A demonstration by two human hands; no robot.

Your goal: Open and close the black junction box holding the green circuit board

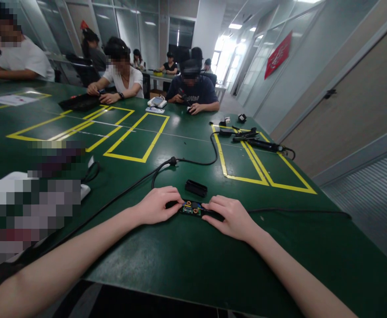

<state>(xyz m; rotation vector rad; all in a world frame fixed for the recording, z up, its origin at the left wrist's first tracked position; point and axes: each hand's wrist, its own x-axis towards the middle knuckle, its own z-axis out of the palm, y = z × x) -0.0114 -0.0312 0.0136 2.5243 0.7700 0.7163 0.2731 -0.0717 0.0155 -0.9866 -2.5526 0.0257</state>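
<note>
A small opened black device [191,209] with a circuit board showing lies on the green table [186,260] in front of me. My left hand [156,204] rests curled on its left end, fingers closed around it. My right hand [232,215] grips its right end, where a black cable [299,211] leads off to the right. A black cover piece [196,188] lies just behind the device, apart from both hands.
Another black cable [167,165] curves across the table toward tools [253,139] inside yellow taped rectangles at the right. A white object [84,191] sits at my left. Several seated people work at the far side. The table edge runs close along the right.
</note>
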